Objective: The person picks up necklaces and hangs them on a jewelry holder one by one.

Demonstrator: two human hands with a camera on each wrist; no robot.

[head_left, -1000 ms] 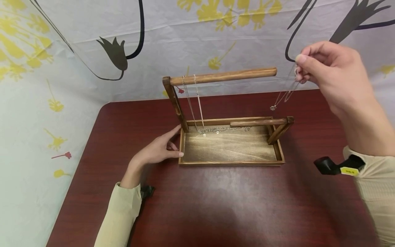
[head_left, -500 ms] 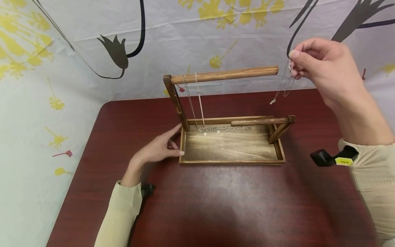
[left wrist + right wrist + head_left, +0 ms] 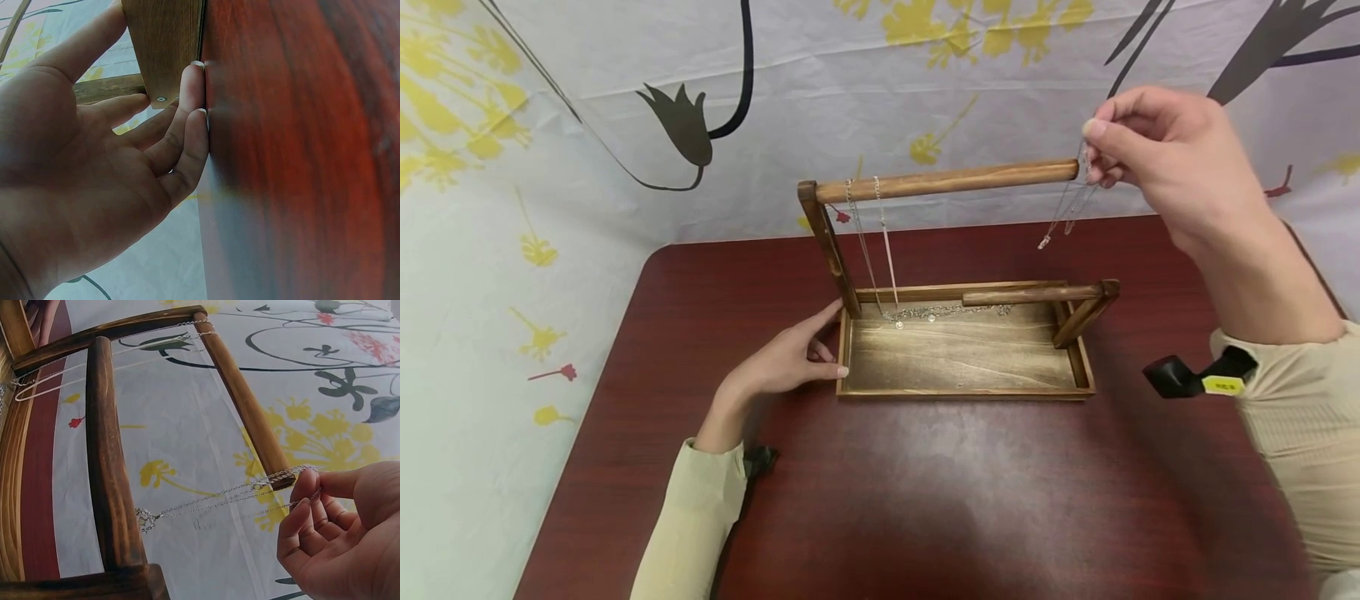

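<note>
My right hand (image 3: 1180,158) pinches a fine silver necklace (image 3: 228,490) between thumb and fingertips, at the free end of the upper bar (image 3: 955,179) of a wooden jewelry stand. A small openwork pendant (image 3: 146,520) dangles from the chain. In the right wrist view the chain passes close by the bar's end; whether it loops over it I cannot tell. My left hand (image 3: 782,360) rests against the left end of the stand's tray (image 3: 962,394), thumb toward the front corner and index finger toward the back. Its other fingers (image 3: 195,87) touch the tabletop.
Other necklaces (image 3: 887,250) hang near the upper bar's left end, their lower parts by the tray's back. A shorter, lower bar (image 3: 1026,297) juts left from the right post. A patterned cloth (image 3: 587,167) backs the dark red table (image 3: 940,492).
My right hand has moved left with the necklace, from beyond the upper bar's free end to right at it. The pendant swings along. My left hand keeps its place on the tray.
</note>
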